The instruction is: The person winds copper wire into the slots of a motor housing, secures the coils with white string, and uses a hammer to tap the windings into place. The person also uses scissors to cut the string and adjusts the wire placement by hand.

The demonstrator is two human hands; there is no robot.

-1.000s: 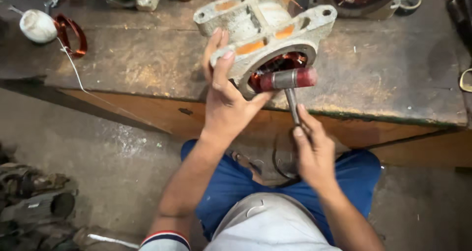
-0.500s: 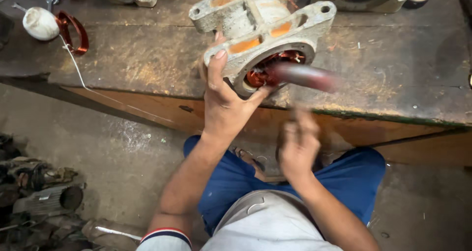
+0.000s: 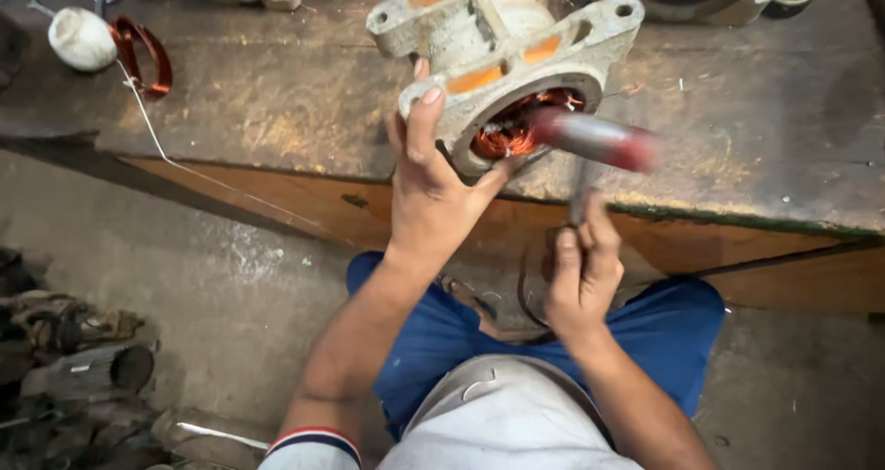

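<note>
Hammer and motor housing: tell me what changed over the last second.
The hammer swung: its head first rested at the copper windings, and now it is blurred in motion, drawn out to the right of the opening, still gripped by the right hand. The left hand stays clamped on the rim of the grey motor housing, which keeps its place at the edge of the wooden bench.

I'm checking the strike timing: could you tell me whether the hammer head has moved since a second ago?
Yes. The hammer head has swung rightward, away from the copper windings in the motor housing, and now blurs beside the opening.
</note>
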